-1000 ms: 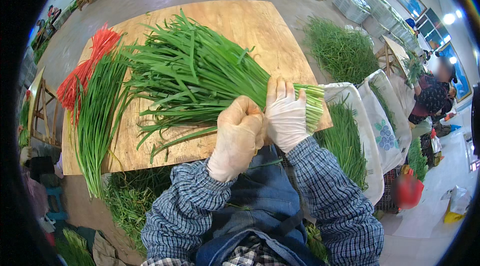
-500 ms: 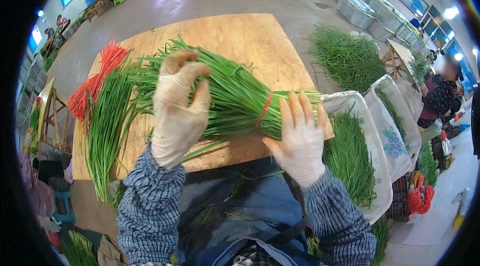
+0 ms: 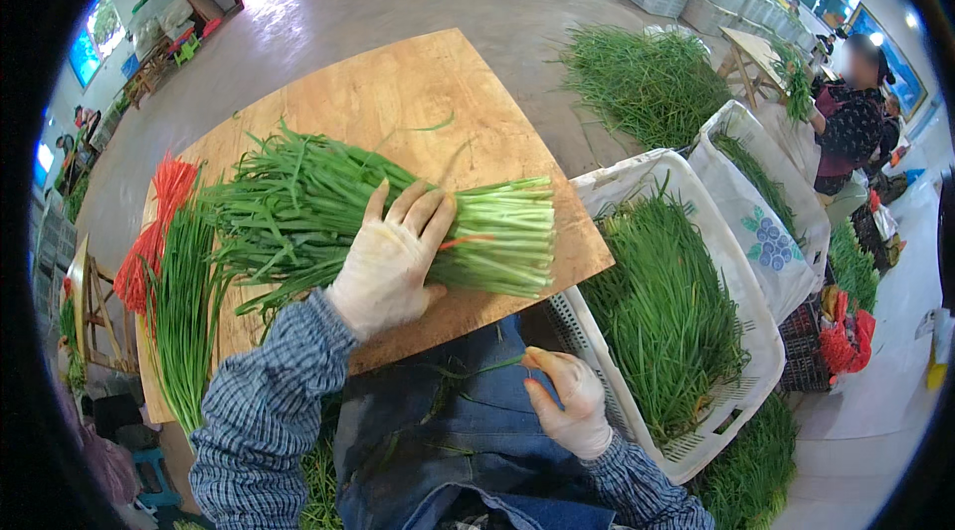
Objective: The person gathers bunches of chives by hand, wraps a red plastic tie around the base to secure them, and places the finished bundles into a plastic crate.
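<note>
A thick bundle of green chives (image 3: 308,197) lies across the wooden board, pale cut stems to the right, bound by a red band (image 3: 466,241). Over the bundle beside the band, my gloved left hand (image 3: 393,256) is closed, fingers across the top and thumb on the near side. Lower right, above my apron, my gloved right hand (image 3: 572,401) pinches the end of a thin chive leaf (image 3: 487,368), which trails leftward. Looser chives (image 3: 184,311) rest at the board's left edge, beside a bunch of red ties (image 3: 159,231).
Right of the wooden board (image 3: 398,82), a white crate (image 3: 751,316) holds many chives. Behind it stands another white crate (image 3: 731,122) lined with a printed sack. A chive heap (image 3: 642,82) covers some floor, and a person (image 3: 846,122) works at the far right.
My left hand has come down onto the bundle. My right hand has left the stems, moved down towards my lap and now pinches a leaf. The view has shifted to the right.
</note>
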`<state>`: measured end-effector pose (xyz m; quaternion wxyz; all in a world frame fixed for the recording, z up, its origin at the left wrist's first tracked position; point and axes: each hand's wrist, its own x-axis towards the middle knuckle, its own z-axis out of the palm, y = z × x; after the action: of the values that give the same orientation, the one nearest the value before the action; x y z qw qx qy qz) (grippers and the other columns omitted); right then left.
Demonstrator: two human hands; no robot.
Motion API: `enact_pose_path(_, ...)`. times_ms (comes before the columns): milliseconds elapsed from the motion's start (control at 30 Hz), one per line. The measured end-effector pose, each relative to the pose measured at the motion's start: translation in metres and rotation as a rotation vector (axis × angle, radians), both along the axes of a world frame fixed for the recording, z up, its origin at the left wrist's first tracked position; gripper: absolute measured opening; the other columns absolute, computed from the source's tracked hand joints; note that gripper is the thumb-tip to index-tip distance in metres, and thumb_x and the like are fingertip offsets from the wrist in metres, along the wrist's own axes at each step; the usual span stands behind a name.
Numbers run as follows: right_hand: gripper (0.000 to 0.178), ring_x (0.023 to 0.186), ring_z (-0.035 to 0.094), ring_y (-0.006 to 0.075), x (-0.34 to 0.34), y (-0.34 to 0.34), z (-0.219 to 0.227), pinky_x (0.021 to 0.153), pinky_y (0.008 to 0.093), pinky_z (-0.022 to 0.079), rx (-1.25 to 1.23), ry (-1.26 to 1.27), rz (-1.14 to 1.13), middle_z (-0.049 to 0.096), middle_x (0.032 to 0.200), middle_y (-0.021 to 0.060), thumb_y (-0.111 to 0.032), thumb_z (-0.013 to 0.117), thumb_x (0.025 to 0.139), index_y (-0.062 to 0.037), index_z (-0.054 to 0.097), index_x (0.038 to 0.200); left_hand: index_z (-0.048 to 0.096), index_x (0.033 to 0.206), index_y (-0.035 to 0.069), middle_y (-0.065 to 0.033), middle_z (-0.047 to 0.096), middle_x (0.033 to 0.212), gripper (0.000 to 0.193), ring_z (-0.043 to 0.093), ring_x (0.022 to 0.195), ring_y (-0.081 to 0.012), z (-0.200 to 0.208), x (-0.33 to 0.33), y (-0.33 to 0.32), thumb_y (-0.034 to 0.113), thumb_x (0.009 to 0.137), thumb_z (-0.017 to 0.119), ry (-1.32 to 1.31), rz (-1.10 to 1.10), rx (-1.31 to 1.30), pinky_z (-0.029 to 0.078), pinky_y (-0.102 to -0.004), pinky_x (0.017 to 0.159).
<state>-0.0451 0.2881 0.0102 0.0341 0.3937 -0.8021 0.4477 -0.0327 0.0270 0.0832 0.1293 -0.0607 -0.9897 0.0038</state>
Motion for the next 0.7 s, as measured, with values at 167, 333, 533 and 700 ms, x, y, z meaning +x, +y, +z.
enact_pose_path(167,0.022,0.081,0.062,0.0203,-0.044,0.002,0.025,0.072,0.0284,0.049,-0.280,-0.286,-0.231,0.064,0.090,0.0114,0.004,0.060,0.077,0.0003,0.061,0.099,0.038,0.126,-0.003,-0.0185,0.041,0.125,0.083,0.037,0.119,-0.0366,-0.010,0.025,0.006,0.023,0.055,0.074,0.135,-0.020,0.004,0.026,-0.0533,0.101)
enact_pose_path(333,0.019,0.079,0.062,0.0233,-0.100,-0.021,0.054,0.071,0.0289,0.048,-0.213,0.104,-0.185,0.063,0.089,0.0130,0.001,0.062,0.076,-0.0011,0.063,0.095,0.040,0.125,0.000,-0.0173,0.042,0.123,0.081,0.039,0.119,-0.0353,-0.019,0.026,0.013,0.025,0.055,0.071,0.227,-0.013,0.032,0.027,-0.0533,0.101)
enact_pose_path(533,0.016,0.080,0.058,0.0294,-0.136,-0.084,0.090,0.070,0.0354,0.047,-0.095,0.303,0.089,0.060,0.085,0.0137,-0.010,0.065,0.075,-0.0035,0.064,0.090,0.043,0.123,-0.001,-0.0173,0.045,0.122,0.075,0.042,0.116,-0.0347,-0.023,0.029,0.011,0.026,0.058,0.068,0.284,-0.013,0.020,0.030,-0.0519,0.099)
enact_pose_path(700,0.019,0.083,0.061,0.0240,-0.145,-0.086,0.059,0.074,0.0303,0.048,-0.036,-0.223,0.199,0.064,0.089,0.0137,-0.016,0.058,0.083,-0.0017,0.065,0.093,0.046,0.121,0.000,-0.0154,0.047,0.121,0.073,0.043,0.115,-0.0327,-0.016,0.026,0.012,0.022,0.055,0.068,0.243,0.000,0.039,0.033,-0.0500,0.097)
